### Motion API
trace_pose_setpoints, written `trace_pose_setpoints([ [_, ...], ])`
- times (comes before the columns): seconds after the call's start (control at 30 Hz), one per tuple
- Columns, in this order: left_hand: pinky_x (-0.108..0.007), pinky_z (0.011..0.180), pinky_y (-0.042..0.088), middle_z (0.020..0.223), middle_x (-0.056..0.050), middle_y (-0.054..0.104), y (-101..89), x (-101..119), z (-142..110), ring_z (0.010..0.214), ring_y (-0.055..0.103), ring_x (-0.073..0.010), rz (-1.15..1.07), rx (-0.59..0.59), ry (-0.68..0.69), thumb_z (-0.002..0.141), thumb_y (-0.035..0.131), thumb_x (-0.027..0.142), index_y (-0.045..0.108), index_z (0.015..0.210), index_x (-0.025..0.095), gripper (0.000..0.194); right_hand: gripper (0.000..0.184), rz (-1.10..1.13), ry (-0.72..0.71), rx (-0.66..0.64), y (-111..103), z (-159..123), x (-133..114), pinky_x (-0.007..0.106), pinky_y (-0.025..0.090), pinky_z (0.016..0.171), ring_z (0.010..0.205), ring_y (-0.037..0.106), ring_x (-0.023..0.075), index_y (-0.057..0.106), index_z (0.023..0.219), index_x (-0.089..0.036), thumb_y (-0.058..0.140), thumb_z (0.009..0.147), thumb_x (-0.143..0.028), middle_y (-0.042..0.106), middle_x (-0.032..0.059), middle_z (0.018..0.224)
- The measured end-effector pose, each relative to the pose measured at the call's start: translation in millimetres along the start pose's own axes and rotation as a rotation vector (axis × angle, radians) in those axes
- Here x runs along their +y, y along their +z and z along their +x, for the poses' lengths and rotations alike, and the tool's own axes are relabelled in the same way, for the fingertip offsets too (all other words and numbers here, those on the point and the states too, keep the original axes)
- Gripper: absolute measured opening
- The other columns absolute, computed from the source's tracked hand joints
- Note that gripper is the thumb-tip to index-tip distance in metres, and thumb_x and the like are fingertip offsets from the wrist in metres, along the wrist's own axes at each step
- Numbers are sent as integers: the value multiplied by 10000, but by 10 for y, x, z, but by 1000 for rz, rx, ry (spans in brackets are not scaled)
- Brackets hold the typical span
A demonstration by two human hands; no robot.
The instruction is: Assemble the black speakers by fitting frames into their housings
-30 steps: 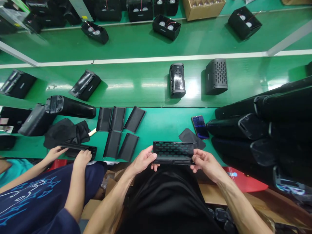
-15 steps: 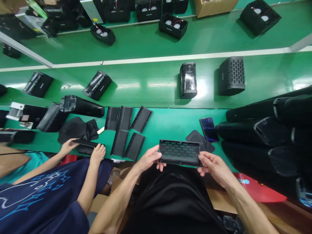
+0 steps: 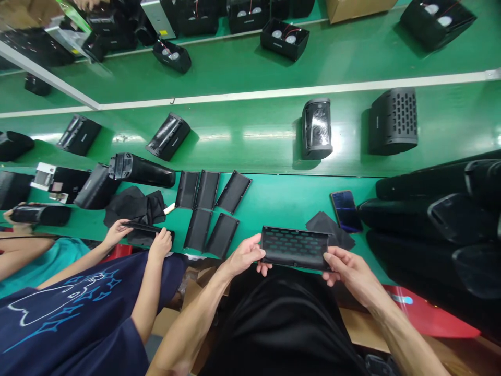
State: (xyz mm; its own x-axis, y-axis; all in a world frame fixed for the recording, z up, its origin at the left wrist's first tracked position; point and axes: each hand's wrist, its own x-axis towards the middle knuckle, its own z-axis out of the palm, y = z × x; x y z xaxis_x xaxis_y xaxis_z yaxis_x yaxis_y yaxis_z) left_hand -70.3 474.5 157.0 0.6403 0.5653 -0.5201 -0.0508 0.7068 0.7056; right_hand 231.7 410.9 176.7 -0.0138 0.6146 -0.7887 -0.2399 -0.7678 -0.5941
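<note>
Pinches a slotted black panel (image 3: 295, 255) by its short ends with left hand (image 3: 247, 255) and right hand (image 3: 347, 266), near-left of the phone (image 3: 346, 211). Looks light, fairly stiff (thin, perhaps slippery); best taken by those ends.

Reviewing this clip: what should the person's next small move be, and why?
Probably leave the left hand on the slotted panel and reach the right hand for the dark sheets: green shows through the panel's slots, while the five laid-out panels look dark throughout, and the sheets lie just beyond the panel's right end.
</note>
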Motion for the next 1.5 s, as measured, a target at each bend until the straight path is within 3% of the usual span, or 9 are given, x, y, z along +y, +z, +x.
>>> trace_pose_setpoints([
  [0.47,-205,433,404,674,-50,747,-13,-35,33,452,666,-161,-134,61,-6,882,716,491,551,1056,161,409,577,46,8,-16,85,-13,-82,204,475,396,435,606,129,547,613,-192,889,691,-650,526,-39,512],
  [0.7,-230,478,445,761,-92,770,-33,-73,164,543,711,-184,-391,14,130,907,543,775,611,1025,148,642,567,209,100,-30,222,11,-109,193,441,369,378,550,113,570,665,-193,938,634,-623,647,33,492],
  [0.9,-330,713,569,1013,-133,773,21,-220,344,885,753,-267,-281,79,264,695,885,628,624,1226,159,755,535,288,77,11,362,52,-151,189,427,369,375,549,107,580,692,-184,964,641,-553,698,65,545],
  [1.03,-445,995,526,1137,-128,751,169,-228,524,1167,672,-315,-267,187,308,669,914,600,667,1230,185,741,544,317,70,10,575,78,-190,202,429,364,374,553,111,589,695,-178,971,617,-558,716,73,589],
  [1.13,-502,1104,458,1179,-124,747,247,-123,608,1262,624,-343,-378,180,318,617,935,613,660,1278,200,827,524,324,65,-13,695,93,-153,209,434,378,384,552,108,590,715,-183,945,663,-564,723,68,620],
  [1.23,-523,1109,459,1123,-122,764,232,-29,629,1240,647,-356,-477,173,314,603,946,590,691,1208,190,769,494,264,85,-73,662,141,-88,232,462,406,455,608,137,604,764,-187,872,751,-601,737,77,703],
  [1.3,-522,1118,455,1110,-117,769,182,-14,627,1231,658,-351,-510,182,318,615,950,553,706,1175,192,709,489,130,37,-29,569,219,-100,284,526,467,584,686,196,663,909,-194,809,794,-646,757,89,828],
  [1.43,-524,1130,441,1129,-128,768,86,-38,632,1229,660,-353,-476,157,312,595,972,500,708,1198,188,728,636,-287,-303,233,483,490,-373,446,609,861,1108,705,328,642,1236,-240,779,782,-662,730,130,1186],
  [1.5,-527,1118,445,1142,-148,763,74,-32,646,1234,653,-373,-432,126,282,583,974,510,707,1202,175,753,621,-480,-450,228,571,635,-575,490,559,984,1230,651,343,615,1289,-246,751,809,-616,695,139,1284],
])
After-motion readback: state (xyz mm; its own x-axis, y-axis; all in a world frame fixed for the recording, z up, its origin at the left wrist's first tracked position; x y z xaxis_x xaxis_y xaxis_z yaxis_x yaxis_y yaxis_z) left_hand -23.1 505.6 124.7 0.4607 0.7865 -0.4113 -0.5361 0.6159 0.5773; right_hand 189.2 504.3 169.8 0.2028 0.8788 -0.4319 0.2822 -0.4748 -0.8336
